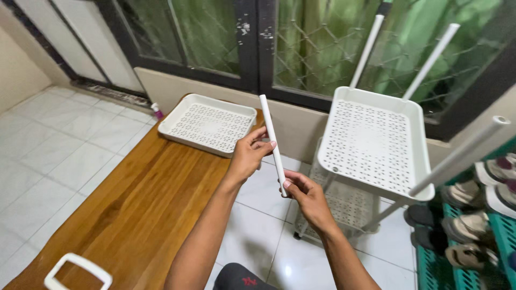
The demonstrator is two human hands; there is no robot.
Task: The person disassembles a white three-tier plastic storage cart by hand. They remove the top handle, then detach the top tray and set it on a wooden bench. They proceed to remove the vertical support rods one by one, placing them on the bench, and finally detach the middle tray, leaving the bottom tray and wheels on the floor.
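I hold a thin white plastic tube [270, 129] upright and slightly tilted in front of me. My left hand [249, 154] grips its middle and my right hand [302, 189] pinches its lower end. To the right stands a partly built white rack: a perforated tray [373, 142] tilted on white poles [430, 62], with a lower tray [344, 204] beneath it. Another loose perforated white tray [207, 122] lies on the far end of the wooden bench [134, 209].
A white rectangular frame piece [78, 272] rests at the bench's near end. A small bottle [157, 111] stands by the wall. A green shoe rack with several shoes [473, 225] is at the right. Glazed dark-framed doors [252, 43] stand behind; the floor is white tile.
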